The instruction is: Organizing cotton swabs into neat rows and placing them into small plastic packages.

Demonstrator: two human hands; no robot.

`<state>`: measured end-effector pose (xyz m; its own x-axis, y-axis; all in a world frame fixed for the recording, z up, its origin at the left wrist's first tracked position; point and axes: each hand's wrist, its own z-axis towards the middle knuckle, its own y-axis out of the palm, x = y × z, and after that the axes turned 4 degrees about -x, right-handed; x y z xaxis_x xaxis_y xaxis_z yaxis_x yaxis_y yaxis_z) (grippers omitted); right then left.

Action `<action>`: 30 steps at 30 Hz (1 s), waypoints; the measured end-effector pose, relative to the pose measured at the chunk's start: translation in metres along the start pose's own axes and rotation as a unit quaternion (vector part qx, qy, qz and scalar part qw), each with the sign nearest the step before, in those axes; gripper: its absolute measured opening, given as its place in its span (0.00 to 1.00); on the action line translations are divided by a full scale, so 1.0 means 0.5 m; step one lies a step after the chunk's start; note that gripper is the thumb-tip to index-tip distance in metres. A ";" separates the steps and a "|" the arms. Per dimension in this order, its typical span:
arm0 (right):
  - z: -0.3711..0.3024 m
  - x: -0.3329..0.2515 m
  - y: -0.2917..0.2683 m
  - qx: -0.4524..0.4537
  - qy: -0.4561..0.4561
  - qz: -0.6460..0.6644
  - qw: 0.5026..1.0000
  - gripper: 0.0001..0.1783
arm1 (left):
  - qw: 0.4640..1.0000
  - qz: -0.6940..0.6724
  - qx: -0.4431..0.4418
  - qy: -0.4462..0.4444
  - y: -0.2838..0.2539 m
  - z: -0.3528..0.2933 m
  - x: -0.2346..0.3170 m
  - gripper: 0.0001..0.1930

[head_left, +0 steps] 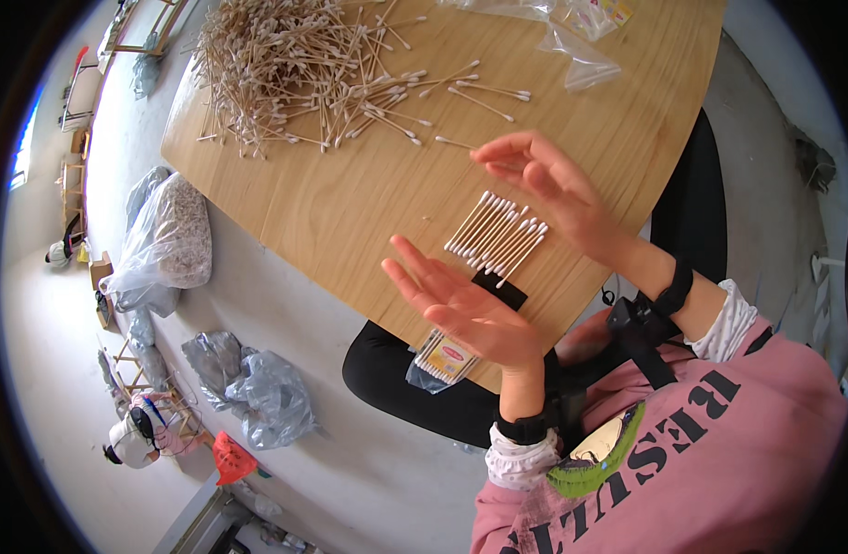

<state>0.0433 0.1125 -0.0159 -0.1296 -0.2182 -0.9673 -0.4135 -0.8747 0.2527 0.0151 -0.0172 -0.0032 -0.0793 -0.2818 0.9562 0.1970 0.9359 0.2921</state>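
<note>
A neat row of cotton swabs (484, 231) with white tips lies side by side on the wooden table (341, 217), between my two hands. Just left of and nearer than the row is my left hand (470, 309), palm up, fingers stretched apart and holding nothing. My right hand (562, 189) hovers at the row's far right side; its fingers are extended and a little curved, with nothing in them. A flat black piece (510, 294) shows at the near end of the row, partly behind my left hand. By my left wrist, a clear packet of swabs (445, 358) sits at the table edge.
A big loose heap of cotton swabs (276, 74) covers the far left of the table, with strays spreading right. Clear plastic bags (576, 55) lie at the far right. Stuffed plastic bags (174, 235) stand on the floor to the left. Another person (133, 436) is at lower left.
</note>
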 end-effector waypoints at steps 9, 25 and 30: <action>-0.013 0.006 0.015 -0.011 0.034 0.047 0.998 0.32 | 0.998 -0.046 -0.012 -0.044 -0.001 -0.004 0.006 0.40; -0.049 -0.018 0.045 0.070 -0.033 -0.009 0.997 0.20 | 0.991 0.130 -0.011 0.028 0.001 -0.073 -0.003 0.39; -0.002 -0.052 -0.033 -0.039 -0.042 -0.320 0.946 0.03 | 0.772 0.591 -0.229 0.040 0.001 -0.076 0.012 0.50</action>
<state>0.0543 0.1321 0.0052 0.0511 0.3986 -0.9157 -0.3643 -0.8463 -0.3887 0.0517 -0.0264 0.0031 0.4775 0.6835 0.5521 0.4115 0.3812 -0.8279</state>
